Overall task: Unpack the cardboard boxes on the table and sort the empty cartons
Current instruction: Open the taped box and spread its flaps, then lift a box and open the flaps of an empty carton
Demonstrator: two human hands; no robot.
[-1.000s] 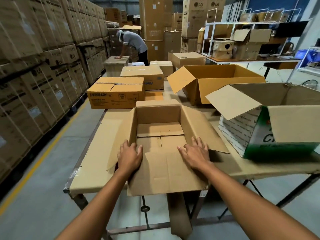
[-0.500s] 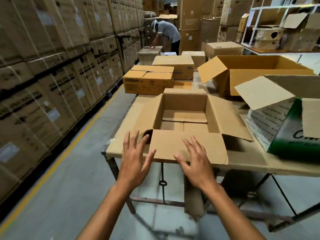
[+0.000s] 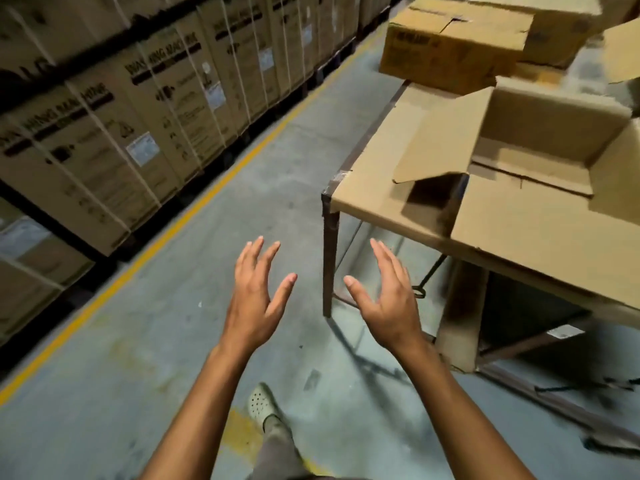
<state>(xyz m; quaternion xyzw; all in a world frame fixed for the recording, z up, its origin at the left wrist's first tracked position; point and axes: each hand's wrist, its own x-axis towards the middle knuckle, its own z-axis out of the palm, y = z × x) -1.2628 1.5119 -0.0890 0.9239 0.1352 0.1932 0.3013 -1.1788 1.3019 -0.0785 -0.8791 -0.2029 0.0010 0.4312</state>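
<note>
An empty brown carton (image 3: 540, 147) stands open on the table (image 3: 367, 181) at the right, its flaps spread outward. Behind it sits a closed printed carton (image 3: 446, 53) and another closed box (image 3: 554, 32). My left hand (image 3: 258, 299) and my right hand (image 3: 388, 299) hover over the floor, left of and below the table corner, palms facing each other. Both hands hold nothing, fingers spread. Neither touches the carton.
Tall stacks of strapped washing-machine cartons (image 3: 114, 133) line the left side behind a yellow floor line (image 3: 166, 244). A cardboard sheet (image 3: 460, 313) hangs under the table between its metal legs (image 3: 327, 271). My shoe (image 3: 261, 403) is on the grey concrete floor.
My hands have come off the open carton's front flap and pulled back from the table. The view has swung left and down toward the floor.
</note>
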